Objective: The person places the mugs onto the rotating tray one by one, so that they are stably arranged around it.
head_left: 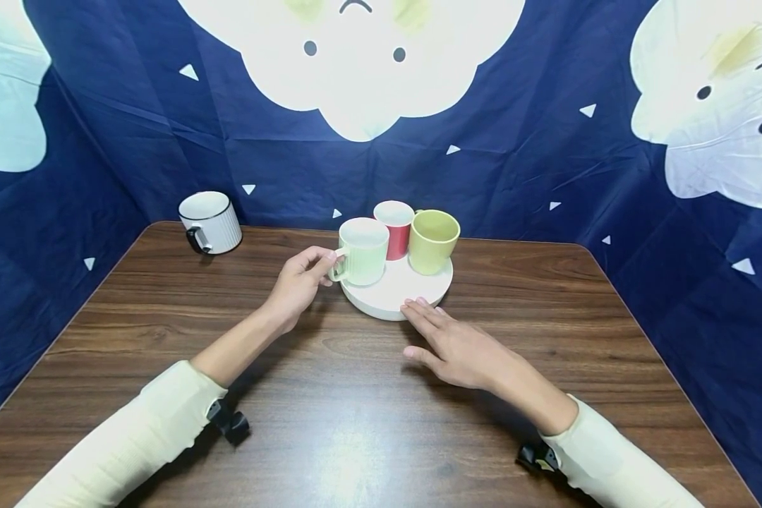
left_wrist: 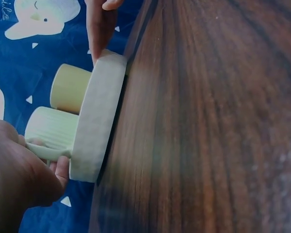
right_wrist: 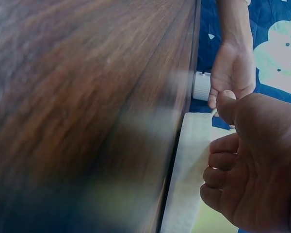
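Note:
A pale green ribbed mug (head_left: 365, 252) stands upright on the left part of a round white tray (head_left: 381, 307). My left hand (head_left: 298, 282) pinches its handle between thumb and fingers, as the left wrist view also shows. Behind it on the tray is a red mug (head_left: 398, 233) with a white inside, partly hidden. A yellow-green mug (head_left: 433, 243) stands at the tray's right. With fingers extended, my right hand (head_left: 460, 346) touches the tray's front right rim; in the right wrist view its fingers (right_wrist: 223, 160) lie against the tray.
A white ribbed mug (head_left: 212, 222) with a black rim and black-edged handle stands at the table's far left corner. The brown wooden table (head_left: 330, 395) reaches back to a dark blue cloth (head_left: 514, 162) printed with white clouds and triangles.

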The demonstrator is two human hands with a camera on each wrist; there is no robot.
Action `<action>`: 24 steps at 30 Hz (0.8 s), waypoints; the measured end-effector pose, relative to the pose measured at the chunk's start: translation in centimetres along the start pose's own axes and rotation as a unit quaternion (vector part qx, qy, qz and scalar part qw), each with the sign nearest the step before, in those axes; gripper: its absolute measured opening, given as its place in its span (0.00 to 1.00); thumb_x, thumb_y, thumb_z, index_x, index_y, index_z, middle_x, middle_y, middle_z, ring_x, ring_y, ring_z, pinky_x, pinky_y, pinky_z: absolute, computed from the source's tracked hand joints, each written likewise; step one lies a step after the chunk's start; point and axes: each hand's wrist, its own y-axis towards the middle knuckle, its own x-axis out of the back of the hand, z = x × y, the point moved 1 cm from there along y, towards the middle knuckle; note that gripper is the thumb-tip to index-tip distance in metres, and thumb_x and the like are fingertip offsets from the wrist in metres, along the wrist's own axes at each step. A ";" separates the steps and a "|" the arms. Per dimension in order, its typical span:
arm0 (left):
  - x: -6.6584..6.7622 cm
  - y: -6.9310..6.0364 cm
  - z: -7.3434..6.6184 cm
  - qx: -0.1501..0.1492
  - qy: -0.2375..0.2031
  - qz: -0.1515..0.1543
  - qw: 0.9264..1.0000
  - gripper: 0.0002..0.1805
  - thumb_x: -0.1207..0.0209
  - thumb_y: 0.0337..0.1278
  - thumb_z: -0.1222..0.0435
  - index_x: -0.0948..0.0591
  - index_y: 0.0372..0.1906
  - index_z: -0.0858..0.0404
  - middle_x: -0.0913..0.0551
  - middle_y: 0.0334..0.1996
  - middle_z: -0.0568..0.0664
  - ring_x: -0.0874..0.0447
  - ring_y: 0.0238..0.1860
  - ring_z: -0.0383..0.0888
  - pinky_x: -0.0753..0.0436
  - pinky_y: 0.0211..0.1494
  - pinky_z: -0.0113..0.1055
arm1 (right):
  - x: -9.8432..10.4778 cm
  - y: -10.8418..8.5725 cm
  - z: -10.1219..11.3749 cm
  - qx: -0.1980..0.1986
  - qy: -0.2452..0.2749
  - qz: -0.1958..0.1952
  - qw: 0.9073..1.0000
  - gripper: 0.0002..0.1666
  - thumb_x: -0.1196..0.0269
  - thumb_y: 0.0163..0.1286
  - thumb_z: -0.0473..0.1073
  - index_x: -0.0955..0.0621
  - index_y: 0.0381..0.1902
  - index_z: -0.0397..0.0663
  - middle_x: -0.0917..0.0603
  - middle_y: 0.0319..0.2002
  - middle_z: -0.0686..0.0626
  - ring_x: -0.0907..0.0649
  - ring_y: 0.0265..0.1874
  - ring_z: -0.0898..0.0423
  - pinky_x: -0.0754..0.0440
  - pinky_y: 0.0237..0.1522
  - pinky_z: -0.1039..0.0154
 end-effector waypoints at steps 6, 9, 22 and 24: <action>0.0 -0.1 -0.2 0.005 0.006 0.014 1.000 0.21 0.43 0.91 0.57 0.16 0.62 0.73 0.12 0.58 0.57 0.14 0.49 0.40 0.11 0.59 0.32 | 0.0 0.0 0.1 -0.001 0.003 0.001 1.000 0.46 0.42 0.90 0.61 0.39 0.91 0.43 0.37 0.91 0.39 0.38 0.91 0.40 0.34 0.91 0.39; -0.2 -0.2 -0.3 0.014 0.023 0.022 0.999 0.21 0.39 0.89 0.55 0.14 0.62 0.70 0.11 0.59 0.56 0.14 0.51 0.42 0.12 0.63 0.36 | 0.0 -0.1 0.2 -0.004 0.003 0.003 1.000 0.46 0.42 0.90 0.62 0.39 0.92 0.43 0.38 0.91 0.40 0.38 0.91 0.40 0.34 0.91 0.39; -1.3 -0.3 0.1 -0.001 0.060 0.043 0.997 0.16 0.28 0.78 0.56 0.09 0.55 0.66 0.09 0.52 0.51 0.19 0.56 0.44 0.20 0.62 0.34 | 0.0 -0.2 0.0 -0.005 0.002 0.002 1.000 0.46 0.42 0.90 0.62 0.39 0.91 0.42 0.38 0.91 0.40 0.38 0.91 0.40 0.34 0.91 0.40; -1.4 -0.3 0.0 -0.011 0.072 0.046 0.996 0.16 0.29 0.79 0.57 0.10 0.53 0.67 0.10 0.45 0.49 0.19 0.50 0.45 0.20 0.54 0.32 | 0.0 -0.2 0.0 -0.006 0.002 0.001 1.000 0.46 0.42 0.90 0.62 0.38 0.91 0.42 0.38 0.91 0.40 0.38 0.91 0.40 0.34 0.91 0.40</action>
